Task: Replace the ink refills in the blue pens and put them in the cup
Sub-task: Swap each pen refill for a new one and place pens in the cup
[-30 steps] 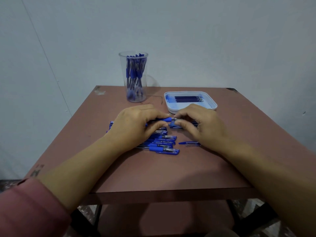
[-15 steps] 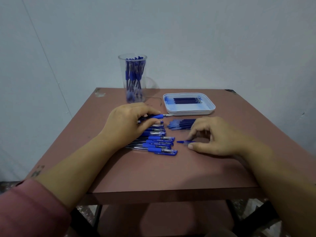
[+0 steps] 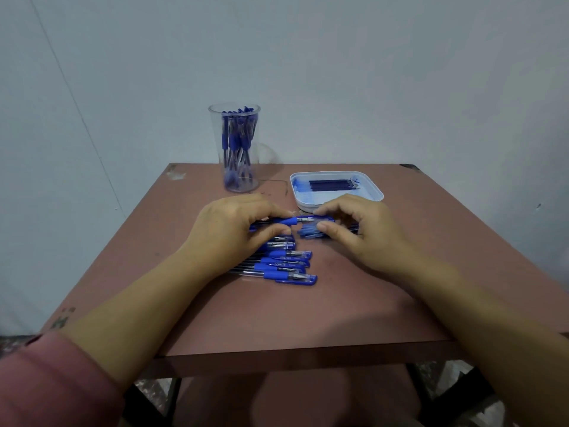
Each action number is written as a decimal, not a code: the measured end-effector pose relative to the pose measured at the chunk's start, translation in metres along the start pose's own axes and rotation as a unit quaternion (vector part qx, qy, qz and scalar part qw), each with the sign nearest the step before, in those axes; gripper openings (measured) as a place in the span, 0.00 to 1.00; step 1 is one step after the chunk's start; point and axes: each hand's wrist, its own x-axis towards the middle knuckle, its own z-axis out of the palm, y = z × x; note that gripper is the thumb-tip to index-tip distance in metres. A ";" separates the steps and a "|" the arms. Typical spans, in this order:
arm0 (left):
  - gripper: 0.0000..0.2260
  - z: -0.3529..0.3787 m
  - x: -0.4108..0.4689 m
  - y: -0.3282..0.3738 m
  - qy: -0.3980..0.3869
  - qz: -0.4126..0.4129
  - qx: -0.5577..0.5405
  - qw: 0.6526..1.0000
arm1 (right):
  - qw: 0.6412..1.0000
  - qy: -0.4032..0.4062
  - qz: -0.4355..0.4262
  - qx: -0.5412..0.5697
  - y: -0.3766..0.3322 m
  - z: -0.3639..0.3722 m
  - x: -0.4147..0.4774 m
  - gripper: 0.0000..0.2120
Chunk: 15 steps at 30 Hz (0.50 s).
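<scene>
Your left hand (image 3: pixel 234 229) hides the barrel of the held pen (image 3: pixel 289 221) and the back ends of the row of pens (image 3: pixel 286 266). Your right hand (image 3: pixel 363 232) covers most of the blue pile (image 3: pixel 308 233) and the near rim of the tray (image 3: pixel 374 188). The print on the pens is too small to read. Those in the cup (image 3: pixel 234 149) blur together, uncountable. Both forearms run off the frame's edges.

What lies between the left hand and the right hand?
In the head view, a blue pen bridges the gap: the left hand grips its barrel, the right hand pinches the cap at its tip.
</scene>
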 end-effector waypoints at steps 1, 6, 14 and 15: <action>0.14 0.000 0.000 0.000 0.000 0.002 0.001 1.000 | 1.000 -0.003 -0.002 0.009 -0.001 0.001 0.001 0.08; 0.14 0.003 -0.001 0.003 -0.005 0.005 -0.007 1.000 | 1.000 0.003 -0.003 0.017 -0.003 0.008 0.002 0.08; 0.14 0.002 0.001 0.006 -0.009 -0.018 -0.033 0.999 | 0.998 0.037 -0.054 -0.011 -0.008 0.019 0.001 0.08; 0.14 0.002 0.001 0.006 -0.012 -0.025 -0.037 0.999 | 0.998 0.029 -0.047 -0.002 -0.009 0.017 0.002 0.07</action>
